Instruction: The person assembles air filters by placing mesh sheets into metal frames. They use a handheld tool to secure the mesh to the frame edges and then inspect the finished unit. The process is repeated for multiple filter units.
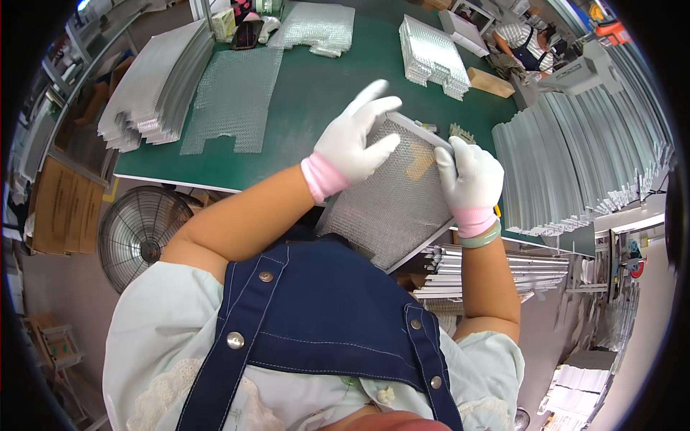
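A mesh panel [388, 205] in a thin pale frame leans between my body and the edge of the green table, tilted, its top frame bar running between my hands. My right hand [472, 176], in a white glove with a pink cuff, is closed on the upper right corner of the frame. At the upper left corner my left hand [357, 136], gloved alike, has its fingers spread and its thumb over the mesh. Whether its fingers touch the frame is unclear. Beyond the frame lies a small bundle of pale pieces [461, 133].
On the green table [316, 90] lie a tall stack of mesh sheets [162, 79], a single sheet [237, 93], another stack [433, 57] and a wooden block [491, 82]. Long stacked frames [575, 158] line the right side. A floor fan [136, 241] stands left; a co-worker [528, 44] sits far right.
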### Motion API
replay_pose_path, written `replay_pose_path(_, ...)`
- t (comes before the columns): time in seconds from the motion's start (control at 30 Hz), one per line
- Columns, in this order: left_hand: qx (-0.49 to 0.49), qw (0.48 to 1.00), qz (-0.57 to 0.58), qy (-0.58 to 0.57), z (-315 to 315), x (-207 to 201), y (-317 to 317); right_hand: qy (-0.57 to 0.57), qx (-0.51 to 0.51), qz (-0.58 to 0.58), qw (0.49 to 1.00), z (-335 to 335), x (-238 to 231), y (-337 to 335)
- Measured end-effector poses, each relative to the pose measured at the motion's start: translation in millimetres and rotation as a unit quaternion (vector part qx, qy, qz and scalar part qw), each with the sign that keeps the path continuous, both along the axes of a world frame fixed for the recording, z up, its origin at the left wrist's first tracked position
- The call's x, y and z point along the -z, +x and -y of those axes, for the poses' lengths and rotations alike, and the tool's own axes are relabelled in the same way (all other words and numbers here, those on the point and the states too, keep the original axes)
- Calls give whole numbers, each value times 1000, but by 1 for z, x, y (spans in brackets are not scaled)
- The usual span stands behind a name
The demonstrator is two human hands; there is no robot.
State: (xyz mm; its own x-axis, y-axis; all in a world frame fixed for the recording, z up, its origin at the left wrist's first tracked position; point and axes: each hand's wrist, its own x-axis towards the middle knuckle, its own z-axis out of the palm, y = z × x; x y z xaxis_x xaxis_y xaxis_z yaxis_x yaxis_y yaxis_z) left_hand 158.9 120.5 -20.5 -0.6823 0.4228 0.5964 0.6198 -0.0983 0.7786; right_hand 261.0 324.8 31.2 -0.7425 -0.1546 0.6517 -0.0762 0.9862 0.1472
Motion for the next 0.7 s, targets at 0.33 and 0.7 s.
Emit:
replay_pose_path(0.33,-95,956,-274,-47,6,-85,34,-360,-83,-143,918,4,-48,51)
replay_pose_path(0.7,-13,885,-427,-184,-43,-38,-16,-471,-165,122,858,17,122,31)
